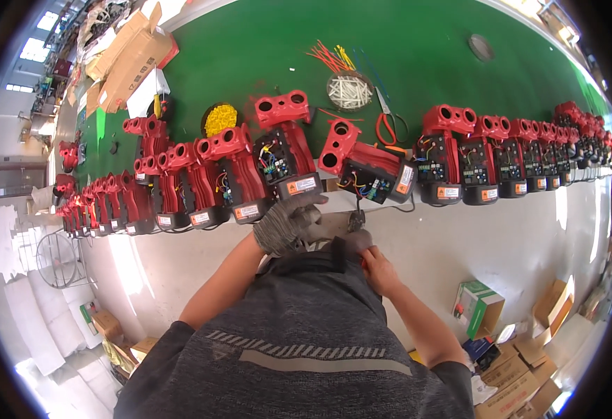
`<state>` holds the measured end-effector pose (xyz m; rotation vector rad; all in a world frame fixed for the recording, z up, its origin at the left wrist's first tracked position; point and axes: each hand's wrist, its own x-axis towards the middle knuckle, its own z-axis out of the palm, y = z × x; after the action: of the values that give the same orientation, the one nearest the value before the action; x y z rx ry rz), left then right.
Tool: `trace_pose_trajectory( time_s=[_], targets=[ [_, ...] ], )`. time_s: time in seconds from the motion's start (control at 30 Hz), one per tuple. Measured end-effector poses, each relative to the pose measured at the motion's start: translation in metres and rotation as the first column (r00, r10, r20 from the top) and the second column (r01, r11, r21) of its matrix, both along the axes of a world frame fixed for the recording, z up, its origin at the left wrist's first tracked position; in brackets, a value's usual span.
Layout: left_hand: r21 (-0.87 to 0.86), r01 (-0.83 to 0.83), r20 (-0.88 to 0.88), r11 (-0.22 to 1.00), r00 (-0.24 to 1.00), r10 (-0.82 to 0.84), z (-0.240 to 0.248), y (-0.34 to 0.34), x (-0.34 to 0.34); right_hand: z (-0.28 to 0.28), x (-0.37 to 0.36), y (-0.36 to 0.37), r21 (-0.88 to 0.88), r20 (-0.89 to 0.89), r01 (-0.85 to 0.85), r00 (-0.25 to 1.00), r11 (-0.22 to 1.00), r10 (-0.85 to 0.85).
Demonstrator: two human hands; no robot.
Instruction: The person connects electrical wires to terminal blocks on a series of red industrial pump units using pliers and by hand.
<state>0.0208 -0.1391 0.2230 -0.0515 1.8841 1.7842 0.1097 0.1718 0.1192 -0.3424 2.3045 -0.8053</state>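
Dishes (351, 110) hold yellow pieces (221, 120) and white tubes (348, 91); whether the hands (286, 227) grip anything, I cannot tell.

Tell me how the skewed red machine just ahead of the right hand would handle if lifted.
The red machine looks heavy for its size, given its thick, ribbed body. That casing probably won't flex, but the exposed coloured wires could snag.

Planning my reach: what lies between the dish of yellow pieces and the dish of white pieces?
In the head view, a red housing with two round holes lies between the yellow pieces and the white pieces.
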Motion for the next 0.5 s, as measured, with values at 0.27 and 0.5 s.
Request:
trace_pose_trajectory(
  time_s=[0.27, 0.5],
  targets=[
    [0.321, -0.461, 0.209, 0.827, 0.886, 0.413, 0.017, -0.025, -0.003, 0.000, -0.033, 0.011, -0.312, 0.281, -0.119, 0.936, 0.942, 0.211],
    [0.561, -0.546, 0.292, 0.623, 0.834, 0.468, 0.026, -0.025, -0.016, -0.057, -0.018, -0.005, 0.232, 0.092, -0.035, 0.996, 0.972, 0.014]
  ],
)
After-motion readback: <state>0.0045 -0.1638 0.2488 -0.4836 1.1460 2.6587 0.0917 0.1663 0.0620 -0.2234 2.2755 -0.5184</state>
